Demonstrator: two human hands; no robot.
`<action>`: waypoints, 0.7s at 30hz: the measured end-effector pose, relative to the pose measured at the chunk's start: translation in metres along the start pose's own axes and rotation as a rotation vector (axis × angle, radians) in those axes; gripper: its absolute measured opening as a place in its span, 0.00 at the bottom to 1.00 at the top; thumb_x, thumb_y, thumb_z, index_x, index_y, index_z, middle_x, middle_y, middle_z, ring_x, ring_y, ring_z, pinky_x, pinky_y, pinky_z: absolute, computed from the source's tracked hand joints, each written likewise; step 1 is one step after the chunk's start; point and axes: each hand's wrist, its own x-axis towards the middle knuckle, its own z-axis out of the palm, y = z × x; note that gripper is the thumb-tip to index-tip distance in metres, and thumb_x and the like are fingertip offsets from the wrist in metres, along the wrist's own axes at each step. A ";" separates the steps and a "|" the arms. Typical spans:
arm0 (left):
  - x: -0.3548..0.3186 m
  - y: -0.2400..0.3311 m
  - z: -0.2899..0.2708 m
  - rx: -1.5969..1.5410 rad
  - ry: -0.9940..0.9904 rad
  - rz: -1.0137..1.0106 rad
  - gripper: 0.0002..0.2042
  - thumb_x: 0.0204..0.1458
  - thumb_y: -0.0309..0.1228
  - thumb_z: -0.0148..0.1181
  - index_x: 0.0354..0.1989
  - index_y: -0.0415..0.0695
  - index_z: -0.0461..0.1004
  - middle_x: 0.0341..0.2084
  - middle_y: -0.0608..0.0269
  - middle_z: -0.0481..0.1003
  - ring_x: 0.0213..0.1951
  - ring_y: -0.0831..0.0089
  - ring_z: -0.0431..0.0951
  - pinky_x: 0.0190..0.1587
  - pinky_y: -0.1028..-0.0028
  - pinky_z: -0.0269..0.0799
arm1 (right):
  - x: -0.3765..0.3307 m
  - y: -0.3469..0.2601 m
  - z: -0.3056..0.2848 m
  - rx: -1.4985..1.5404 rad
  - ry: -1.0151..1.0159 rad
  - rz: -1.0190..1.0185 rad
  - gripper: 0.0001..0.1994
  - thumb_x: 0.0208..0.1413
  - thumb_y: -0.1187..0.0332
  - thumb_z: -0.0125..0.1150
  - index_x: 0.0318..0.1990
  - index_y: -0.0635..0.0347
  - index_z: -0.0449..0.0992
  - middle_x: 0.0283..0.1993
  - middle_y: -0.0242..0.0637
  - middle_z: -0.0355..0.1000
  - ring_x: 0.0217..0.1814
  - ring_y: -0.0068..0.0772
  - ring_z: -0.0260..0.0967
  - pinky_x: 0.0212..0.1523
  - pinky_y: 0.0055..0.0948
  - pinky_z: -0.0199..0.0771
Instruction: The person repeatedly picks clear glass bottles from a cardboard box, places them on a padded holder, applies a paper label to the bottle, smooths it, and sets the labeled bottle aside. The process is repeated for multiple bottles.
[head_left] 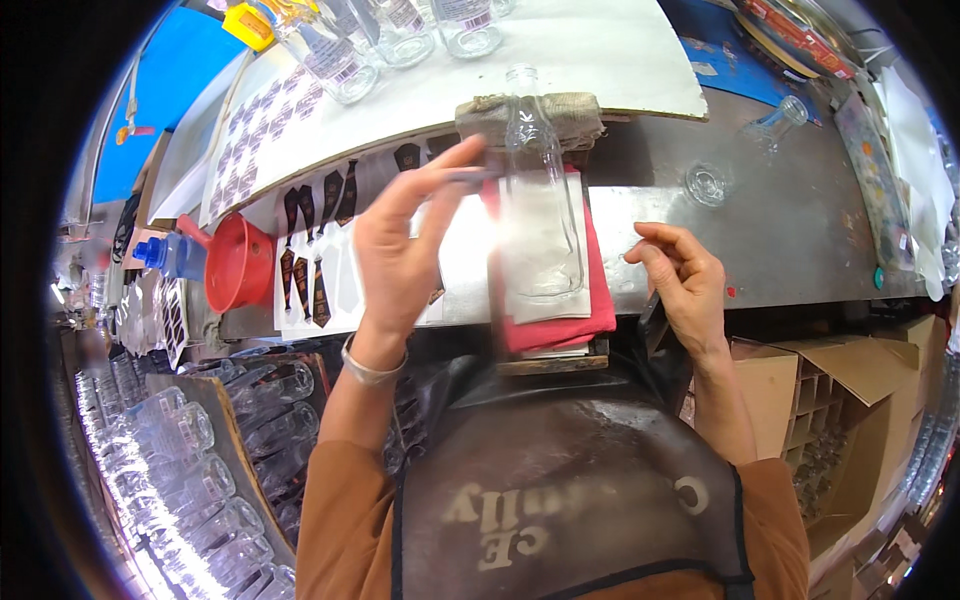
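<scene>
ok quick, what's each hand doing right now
left hand: open, fingertips on the clear bottle.
right hand: fingers curled, pinching something too small to tell.

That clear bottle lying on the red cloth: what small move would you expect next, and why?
Probably the left hand comes down onto the clear bottle. It hovers open just beside it, fingers spread, while the bottle lies untouched on the red cloth. The right hand stays apart.
</scene>
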 end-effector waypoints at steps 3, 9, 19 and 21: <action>0.012 0.011 0.025 0.542 -0.198 0.469 0.09 0.48 0.22 0.68 0.39 0.40 0.81 0.50 0.53 0.80 0.55 0.59 0.79 0.58 0.64 0.74 | 0.000 -0.001 0.001 -0.020 -0.027 0.011 0.11 0.62 0.70 0.61 0.47 0.67 0.78 0.34 0.37 0.81 0.34 0.18 0.77 0.34 0.20 0.73; -0.020 -0.004 0.031 0.702 -0.296 0.496 0.10 0.45 0.22 0.70 0.37 0.42 0.80 0.53 0.52 0.78 0.59 0.56 0.76 0.61 0.60 0.71 | 0.004 0.006 0.000 -0.015 -0.072 0.044 0.12 0.61 0.70 0.61 0.49 0.66 0.78 0.35 0.37 0.81 0.33 0.18 0.76 0.33 0.21 0.73; 0.001 -0.006 0.027 0.406 -0.202 0.154 0.18 0.51 0.29 0.67 0.51 0.44 0.80 0.64 0.43 0.65 0.60 0.51 0.72 0.57 0.60 0.73 | 0.040 -0.017 0.036 -0.003 -0.203 0.045 0.28 0.57 0.58 0.67 0.58 0.70 0.72 0.48 0.45 0.79 0.40 0.30 0.79 0.42 0.29 0.77; 0.006 -0.016 0.031 0.424 -0.194 0.144 0.21 0.51 0.28 0.67 0.56 0.45 0.77 0.65 0.44 0.64 0.58 0.51 0.74 0.56 0.61 0.74 | 0.041 -0.025 0.040 -0.084 -0.230 0.015 0.29 0.56 0.58 0.68 0.58 0.71 0.72 0.48 0.47 0.79 0.41 0.34 0.80 0.43 0.30 0.78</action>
